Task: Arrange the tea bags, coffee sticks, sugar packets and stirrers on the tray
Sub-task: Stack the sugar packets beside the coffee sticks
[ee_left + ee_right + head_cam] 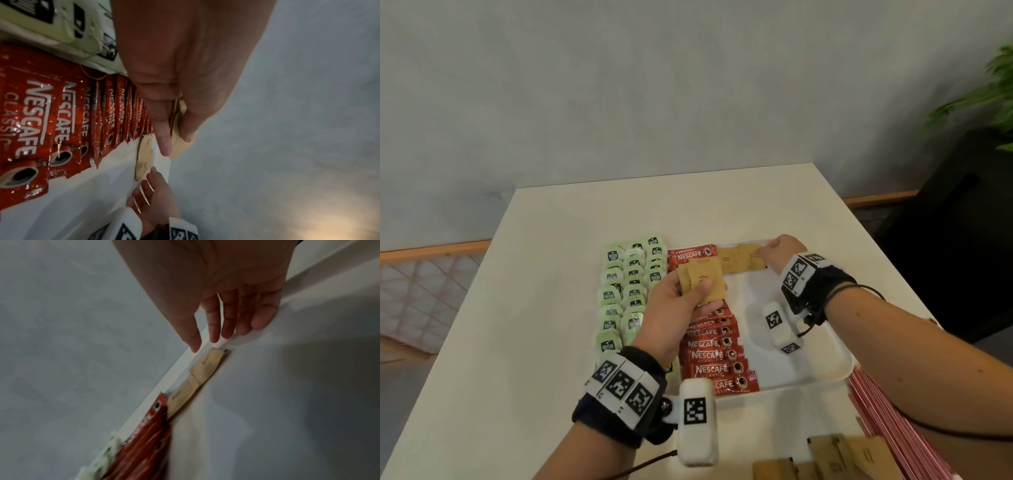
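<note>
Sugar packets (741, 257) — a row along the tray's (828, 371) far edge.
Left hand (681, 301) pinches a brown stack (700, 279); right hand (782, 251) — fingers straight, slightly apart — touches the row's right end.

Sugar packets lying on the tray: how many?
3 sugar packets, overlapping along the tray's far edge: one beside the top coffee stick, one in the middle, one at the right grip, which may hide more.

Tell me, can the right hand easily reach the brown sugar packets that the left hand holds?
Probably yes. The left hand holds the brown sugar packets raised above the coffee sticks, nothing stands between, and the right hand is open beside the row of sugar packets.
</note>
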The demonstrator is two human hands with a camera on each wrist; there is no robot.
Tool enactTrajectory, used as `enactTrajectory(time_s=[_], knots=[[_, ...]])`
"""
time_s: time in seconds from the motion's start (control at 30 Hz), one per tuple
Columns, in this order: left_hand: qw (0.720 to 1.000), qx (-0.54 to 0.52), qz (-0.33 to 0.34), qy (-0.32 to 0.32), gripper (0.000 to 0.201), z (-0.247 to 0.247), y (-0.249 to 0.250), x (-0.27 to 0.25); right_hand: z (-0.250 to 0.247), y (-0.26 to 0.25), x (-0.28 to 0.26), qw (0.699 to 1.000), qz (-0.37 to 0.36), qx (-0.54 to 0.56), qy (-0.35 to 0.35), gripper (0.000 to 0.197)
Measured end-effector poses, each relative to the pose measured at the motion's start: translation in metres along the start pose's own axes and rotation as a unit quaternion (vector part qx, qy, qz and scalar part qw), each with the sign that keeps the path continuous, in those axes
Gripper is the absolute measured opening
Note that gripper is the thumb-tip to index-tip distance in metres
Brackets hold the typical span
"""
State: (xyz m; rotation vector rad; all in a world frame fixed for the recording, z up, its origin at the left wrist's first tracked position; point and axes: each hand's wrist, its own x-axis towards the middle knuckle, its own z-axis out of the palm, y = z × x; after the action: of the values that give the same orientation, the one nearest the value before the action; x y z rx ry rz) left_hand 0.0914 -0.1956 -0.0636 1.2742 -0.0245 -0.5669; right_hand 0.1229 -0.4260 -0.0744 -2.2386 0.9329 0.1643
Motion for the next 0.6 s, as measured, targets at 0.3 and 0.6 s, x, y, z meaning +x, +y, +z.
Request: enactTrajectory(time_s=[0.3,0.6], knots=[[0.995,0.069,0.050,0.043,0.025,0.018,0.006,-0.027,-0.006,-0.014,-0.085,0.965,-0.128,0.220,-0.058,0.039],[0.990,0.127,0.054,-0.035,0.041,0.037,0.016,-0.075,-0.022,0.006,-0.155,0.942,-0.180,0.243,-0.147,0.008]])
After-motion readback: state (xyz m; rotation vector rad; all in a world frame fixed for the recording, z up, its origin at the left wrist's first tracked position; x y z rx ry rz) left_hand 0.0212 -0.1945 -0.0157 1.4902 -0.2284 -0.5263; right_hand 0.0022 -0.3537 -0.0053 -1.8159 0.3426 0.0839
